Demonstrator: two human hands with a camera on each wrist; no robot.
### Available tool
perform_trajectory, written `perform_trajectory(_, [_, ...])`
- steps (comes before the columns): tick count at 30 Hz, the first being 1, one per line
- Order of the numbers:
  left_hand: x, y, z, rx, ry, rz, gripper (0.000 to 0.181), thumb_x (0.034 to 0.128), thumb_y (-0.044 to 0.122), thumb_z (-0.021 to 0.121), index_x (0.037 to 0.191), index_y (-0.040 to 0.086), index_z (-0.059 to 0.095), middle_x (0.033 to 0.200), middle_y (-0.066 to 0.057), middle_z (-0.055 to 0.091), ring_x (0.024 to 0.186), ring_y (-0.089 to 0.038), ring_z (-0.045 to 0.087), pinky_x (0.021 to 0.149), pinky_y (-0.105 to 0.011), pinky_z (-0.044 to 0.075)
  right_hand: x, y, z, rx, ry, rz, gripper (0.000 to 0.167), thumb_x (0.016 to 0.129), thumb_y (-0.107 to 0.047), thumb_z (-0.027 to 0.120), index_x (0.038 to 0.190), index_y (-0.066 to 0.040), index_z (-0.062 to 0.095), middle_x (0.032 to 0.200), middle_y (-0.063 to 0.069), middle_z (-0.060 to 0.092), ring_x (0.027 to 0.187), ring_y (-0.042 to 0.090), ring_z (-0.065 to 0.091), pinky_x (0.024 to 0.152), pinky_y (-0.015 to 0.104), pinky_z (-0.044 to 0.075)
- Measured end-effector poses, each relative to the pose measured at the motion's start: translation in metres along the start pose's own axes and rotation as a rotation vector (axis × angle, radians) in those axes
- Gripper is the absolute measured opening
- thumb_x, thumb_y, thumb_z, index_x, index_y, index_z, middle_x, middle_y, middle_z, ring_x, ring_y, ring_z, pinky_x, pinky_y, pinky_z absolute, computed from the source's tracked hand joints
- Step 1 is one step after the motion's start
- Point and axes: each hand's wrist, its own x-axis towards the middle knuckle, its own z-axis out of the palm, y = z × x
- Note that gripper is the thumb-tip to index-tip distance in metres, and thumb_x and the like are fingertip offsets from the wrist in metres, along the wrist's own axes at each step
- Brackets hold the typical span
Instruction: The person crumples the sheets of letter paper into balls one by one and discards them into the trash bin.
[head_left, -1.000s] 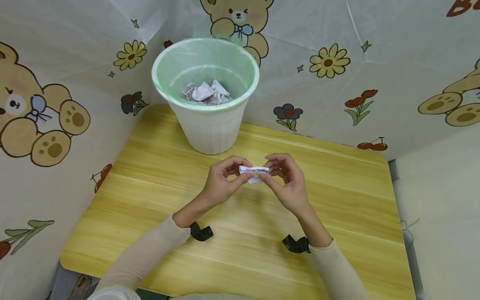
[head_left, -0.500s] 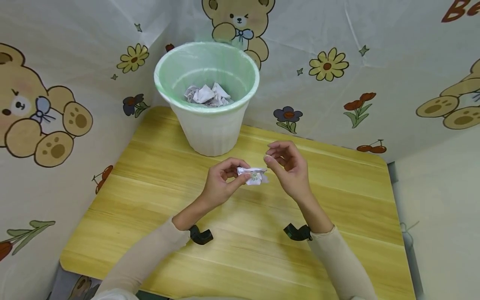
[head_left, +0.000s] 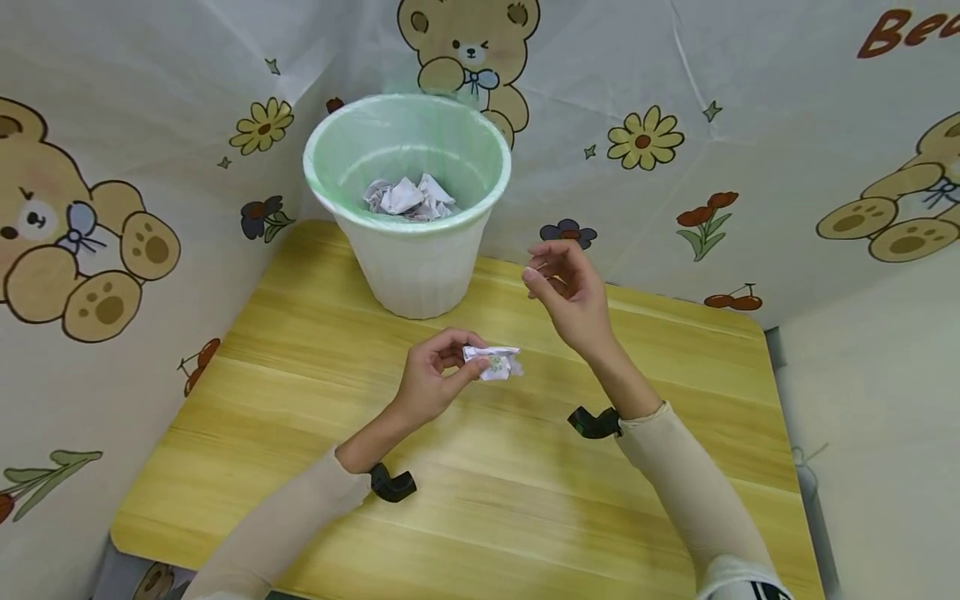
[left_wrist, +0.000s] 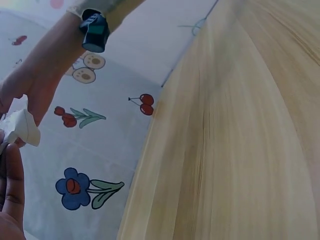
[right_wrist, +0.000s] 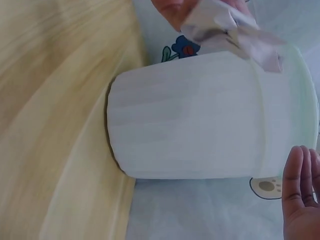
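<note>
My left hand (head_left: 432, 379) pinches a small piece of folded, crumpled white paper (head_left: 495, 364) between thumb and fingers, above the table. Greenish marks show on the paper's face. In the left wrist view the paper (left_wrist: 22, 126) sticks out past a fingertip at the left edge; in the right wrist view it (right_wrist: 235, 32) is blurred in front of the bucket. My right hand (head_left: 573, 300) is raised to the right and farther back, apart from the paper. Its fingers bend loosely, with nothing visible in them. The right fingers (right_wrist: 295, 180) show at the right wrist view's lower right.
A white bucket (head_left: 416, 275) with a pale green inside stands at the table's back left. Several crumpled papers (head_left: 408, 198) lie in it. The wooden table (head_left: 450, 517) meets a cloth wall (head_left: 622, 67) printed with bears and flowers.
The right hand has let go of the paper and moved up and back from it. The left hand keeps its pinch on the paper and has shifted slightly left and nearer.
</note>
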Motion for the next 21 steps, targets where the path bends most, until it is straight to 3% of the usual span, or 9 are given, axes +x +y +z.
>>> perform_trajectory(10, [-0.006, -0.002, -0.006, 0.005, 0.0, -0.01, 0.019, 0.0948, -0.009, 0.075, 0.112, -0.003, 0.071, 0.108, -0.025, 0.072, 0.08, -0.009, 0.067, 0.068, -0.022, 0.061, 0.035, 0.001, 0.004, -0.089, 0.01, -0.035, 0.029, 0.102, -0.004, 0.071, 0.129, 0.005, 0.063, 0.109, 0.007, 0.067, 0.085, 0.022, 0.068, 0.071, 0.024, 0.061])
perform_trajectory(14, [-0.008, -0.002, -0.007, 0.004, 0.0, -0.013, 0.019, 0.0951, -0.009, 0.075, 0.112, -0.004, 0.071, 0.108, -0.025, 0.072, 0.08, -0.01, 0.067, 0.068, -0.022, 0.062, 0.053, -0.009, 0.011, -0.073, 0.066, -0.039, 0.027, 0.103, -0.004, 0.069, 0.126, 0.009, 0.062, 0.104, 0.005, 0.066, 0.081, 0.035, 0.066, 0.069, 0.026, 0.06])
perform_trajectory(17, [-0.01, -0.002, -0.007, -0.002, 0.001, -0.021, 0.018, 0.0949, -0.01, 0.075, 0.112, -0.004, 0.071, 0.107, -0.025, 0.071, 0.08, -0.009, 0.066, 0.068, -0.022, 0.062, 0.066, -0.01, 0.014, -0.066, 0.108, -0.035, 0.025, 0.103, -0.004, 0.069, 0.124, 0.01, 0.063, 0.1, 0.001, 0.065, 0.079, 0.031, 0.065, 0.068, 0.025, 0.06])
perform_trajectory(21, [-0.013, -0.002, -0.007, -0.006, 0.007, -0.033, 0.018, 0.0948, -0.01, 0.075, 0.111, -0.004, 0.071, 0.108, -0.025, 0.071, 0.08, -0.009, 0.066, 0.067, -0.021, 0.061, 0.082, -0.003, 0.016, -0.056, 0.134, -0.02, 0.025, 0.103, -0.01, 0.071, 0.122, 0.005, 0.065, 0.1, -0.002, 0.065, 0.079, 0.016, 0.066, 0.069, 0.022, 0.06])
